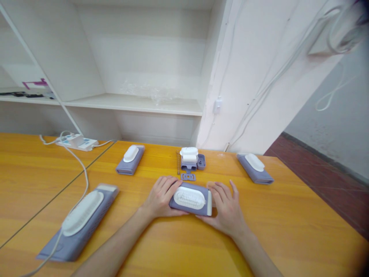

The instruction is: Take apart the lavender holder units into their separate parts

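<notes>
While the unit (190,198) lies pad-up btwn the two hands, L hand (164,198) grips its L end, fingers at the far corner, thumb at the near edge. R hand (225,206) curls about the R end, index raised; firmness of its hold cannot be told, nor whether the unit rests on the table (288,223).

Hazards (judged): (a) slip or tilt of the unit, if R hand bears little and L hand takes the load alone; (b) scatter of the small parts just beyond the unit, i.e. spring (178,163), white stack (189,154) & plate (188,177), if knuckles or the unit's far edge push fwd; the spring, if tipped, would prob. roll; (c) snagging of the cable (85,174), draped over the large unit (80,227) to the L of the held unit, if L forearm swings out.

Containers, all placed rel. to the held unit: shelf (129,107), well beyond, w/ crumpled clear wrap (152,91); cup (201,161), beyond its R end, w/ a round feature inside, too small to ID; power strip (83,144), far L, w/ a plug (75,140) seated. Interior of the held unit: hidden.
</notes>
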`<state>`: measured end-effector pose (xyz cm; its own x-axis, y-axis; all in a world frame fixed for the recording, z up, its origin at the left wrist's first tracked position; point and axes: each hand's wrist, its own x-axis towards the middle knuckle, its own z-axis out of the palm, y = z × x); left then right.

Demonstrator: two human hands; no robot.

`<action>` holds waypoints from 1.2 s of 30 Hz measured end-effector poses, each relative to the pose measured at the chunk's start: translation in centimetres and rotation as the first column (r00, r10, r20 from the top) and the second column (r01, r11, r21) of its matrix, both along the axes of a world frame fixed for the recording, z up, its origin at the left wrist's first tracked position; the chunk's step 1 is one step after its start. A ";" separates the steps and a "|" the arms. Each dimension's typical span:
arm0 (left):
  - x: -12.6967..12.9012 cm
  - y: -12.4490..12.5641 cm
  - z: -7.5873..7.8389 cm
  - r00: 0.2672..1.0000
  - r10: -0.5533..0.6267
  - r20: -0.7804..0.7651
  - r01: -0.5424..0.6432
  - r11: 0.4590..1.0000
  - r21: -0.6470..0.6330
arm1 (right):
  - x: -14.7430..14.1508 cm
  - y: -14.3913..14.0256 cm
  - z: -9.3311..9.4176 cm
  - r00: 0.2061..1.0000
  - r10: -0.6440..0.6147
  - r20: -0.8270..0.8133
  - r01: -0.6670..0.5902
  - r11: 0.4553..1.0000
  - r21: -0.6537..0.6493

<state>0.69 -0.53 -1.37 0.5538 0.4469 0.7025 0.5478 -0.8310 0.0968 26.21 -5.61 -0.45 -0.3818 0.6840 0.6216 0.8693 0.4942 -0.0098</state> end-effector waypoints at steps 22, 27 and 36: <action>0.3 -0.3 0.3 0.998 -0.017 0.059 0.022 0.997 -0.080 | 0.0 -0.5 0.0 0.986 -0.094 -0.134 0.088 0.995 -0.046; 0.1 -0.1 0.1 0.990 0.004 0.141 0.004 0.998 -0.060 | 0.6 -0.2 -0.5 0.982 -0.113 -0.151 0.116 0.993 0.015; 0.2 -0.1 0.0 0.978 0.013 0.207 0.007 0.995 -0.096 | 1.1 0.2 -2.0 0.968 -0.068 -0.242 0.099 0.988 0.118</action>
<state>0.86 -0.63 -1.32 0.3997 0.5188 0.7557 0.5100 -0.8109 0.2869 27.28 -5.46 -2.49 -0.1583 0.6160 0.7717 0.8882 0.4302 -0.1612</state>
